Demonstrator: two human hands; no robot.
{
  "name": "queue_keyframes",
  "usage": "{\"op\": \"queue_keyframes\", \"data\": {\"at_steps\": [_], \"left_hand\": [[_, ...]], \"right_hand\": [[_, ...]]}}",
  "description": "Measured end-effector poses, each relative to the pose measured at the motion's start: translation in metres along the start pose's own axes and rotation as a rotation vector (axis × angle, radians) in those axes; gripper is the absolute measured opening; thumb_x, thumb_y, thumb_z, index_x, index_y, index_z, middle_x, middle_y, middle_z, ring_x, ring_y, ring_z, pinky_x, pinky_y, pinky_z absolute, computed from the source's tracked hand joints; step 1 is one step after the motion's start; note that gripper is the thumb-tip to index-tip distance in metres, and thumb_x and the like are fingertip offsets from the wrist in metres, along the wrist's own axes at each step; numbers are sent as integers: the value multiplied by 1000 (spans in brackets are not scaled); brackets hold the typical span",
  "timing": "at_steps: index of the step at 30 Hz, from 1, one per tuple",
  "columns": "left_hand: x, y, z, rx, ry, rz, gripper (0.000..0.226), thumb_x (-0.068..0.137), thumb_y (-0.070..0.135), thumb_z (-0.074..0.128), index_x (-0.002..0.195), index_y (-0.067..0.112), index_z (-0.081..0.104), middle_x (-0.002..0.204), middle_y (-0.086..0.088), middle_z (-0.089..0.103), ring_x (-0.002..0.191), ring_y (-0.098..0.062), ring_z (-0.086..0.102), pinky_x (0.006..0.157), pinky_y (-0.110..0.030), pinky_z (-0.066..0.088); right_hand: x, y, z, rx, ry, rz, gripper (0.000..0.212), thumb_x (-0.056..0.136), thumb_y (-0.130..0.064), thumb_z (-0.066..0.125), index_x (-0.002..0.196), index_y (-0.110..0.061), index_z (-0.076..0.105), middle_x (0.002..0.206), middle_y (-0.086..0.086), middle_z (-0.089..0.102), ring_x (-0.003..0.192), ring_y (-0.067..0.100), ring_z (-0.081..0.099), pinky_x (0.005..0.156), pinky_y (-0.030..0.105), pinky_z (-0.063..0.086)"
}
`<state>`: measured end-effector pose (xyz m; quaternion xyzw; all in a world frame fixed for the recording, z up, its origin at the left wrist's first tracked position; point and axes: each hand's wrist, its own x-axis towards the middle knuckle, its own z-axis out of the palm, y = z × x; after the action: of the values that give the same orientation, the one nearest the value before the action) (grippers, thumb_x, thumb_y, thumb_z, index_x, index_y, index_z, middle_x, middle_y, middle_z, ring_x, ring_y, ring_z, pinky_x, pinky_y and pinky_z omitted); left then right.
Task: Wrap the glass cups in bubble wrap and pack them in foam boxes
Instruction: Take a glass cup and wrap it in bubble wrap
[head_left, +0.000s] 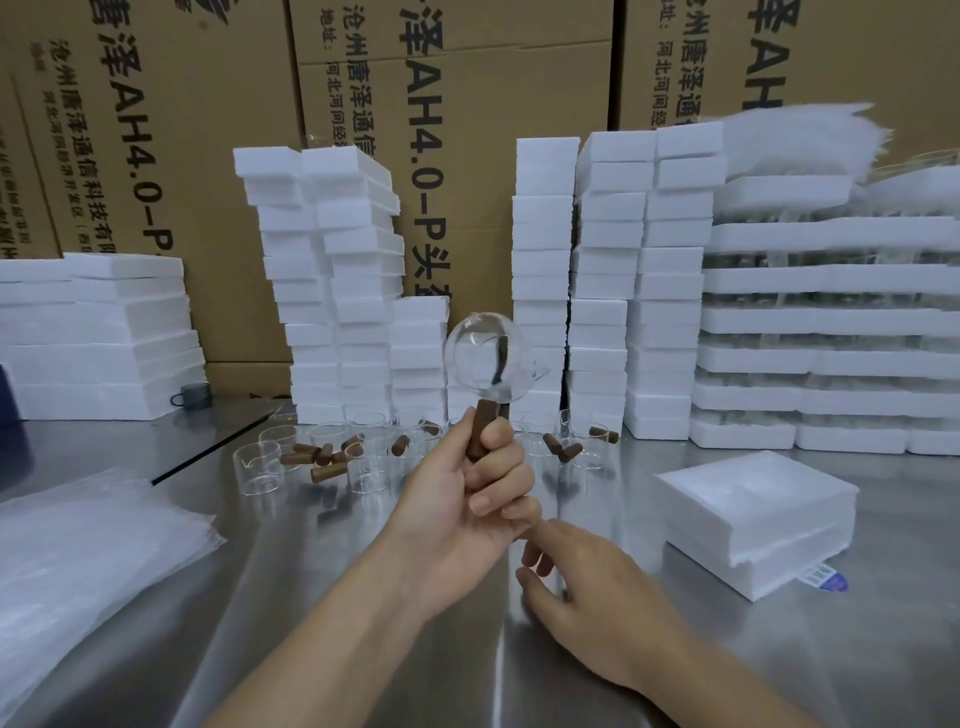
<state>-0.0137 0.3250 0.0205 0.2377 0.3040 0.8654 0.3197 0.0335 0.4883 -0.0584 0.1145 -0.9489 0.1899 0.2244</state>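
Note:
My left hand (475, 499) grips the brown wooden handle of a clear glass cup (488, 358) and holds it up at the centre of the view, its round opening facing me. Just below and to the right, my right hand (587, 587) hovers over the steel table with relaxed, slightly bent fingers, holding nothing. Several more glass cups with wooden handles (322, 457) stand and lie on the table behind. A stack of bubble wrap sheets (83, 561) lies at the left. A white foam box (753, 514) sits on the table at the right.
Tall stacks of white foam boxes (337, 286) line the back of the steel table (363, 649), with lower stacks (98, 332) at the far left and foam trays (831, 322) of glassware at the right. Cardboard cartons (467, 104) form the wall behind.

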Motion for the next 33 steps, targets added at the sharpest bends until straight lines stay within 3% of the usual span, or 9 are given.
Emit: {"op": "queue_keyframes", "data": {"at_steps": [4, 10, 17, 25, 27, 30, 33], "left_hand": [[-2, 0, 5, 10, -19, 15, 45, 106, 46, 48, 69, 21, 51, 54, 9, 25, 45, -7, 18, 55, -23, 24], [1, -4, -2, 109, -26, 83, 51, 110, 54, 45, 75, 19, 57, 63, 7, 26, 49, -8, 28, 57, -24, 29], [3, -4, -7, 140, -37, 130, 43, 105, 56, 52, 88, 19, 66, 71, 5, 26, 57, -9, 31, 61, -24, 34], [7, -4, -9, 169, 83, 146, 43, 101, 57, 55, 84, 20, 70, 68, 5, 28, 54, -9, 32, 58, -24, 34], [8, -4, -12, 320, 212, 188, 45, 99, 60, 54, 82, 21, 70, 63, 6, 32, 51, -10, 37, 55, -23, 35], [8, -1, -23, 864, 420, 277, 49, 110, 56, 43, 84, 20, 63, 56, 13, 46, 52, -4, 47, 59, -23, 39], [7, -1, -35, 1390, 420, 385, 46, 115, 42, 39, 76, 26, 56, 56, 26, 55, 58, 8, 54, 60, -14, 36]], "right_hand": [[0, 1, 1, -8, -17, 4, 19, 97, -43, 49, 108, -53, 38, 100, -22, 55, 85, -13, 50, 69, 8, 35], [0, 1, 0, -1, -38, 11, 23, 97, -43, 50, 117, -51, 42, 101, -23, 54, 85, -15, 49, 67, 9, 35], [0, 2, 0, 10, -65, 7, 32, 97, -43, 48, 128, -51, 42, 106, -22, 54, 90, -9, 50, 70, 10, 36], [1, 4, 3, -15, -28, 5, 35, 97, -45, 47, 132, -50, 43, 111, -21, 56, 104, 2, 54, 85, 24, 47], [0, 5, 3, -43, 35, 25, 39, 99, -50, 46, 138, -50, 40, 113, -24, 56, 105, -1, 53, 85, 23, 45], [2, 7, 0, 103, 175, 108, 46, 100, -63, 46, 144, -52, 37, 114, -28, 56, 102, -2, 57, 86, 24, 48], [4, 8, -2, 368, 293, 222, 53, 96, -70, 49, 144, -49, 44, 115, -25, 62, 100, 1, 63, 86, 26, 51]]}}
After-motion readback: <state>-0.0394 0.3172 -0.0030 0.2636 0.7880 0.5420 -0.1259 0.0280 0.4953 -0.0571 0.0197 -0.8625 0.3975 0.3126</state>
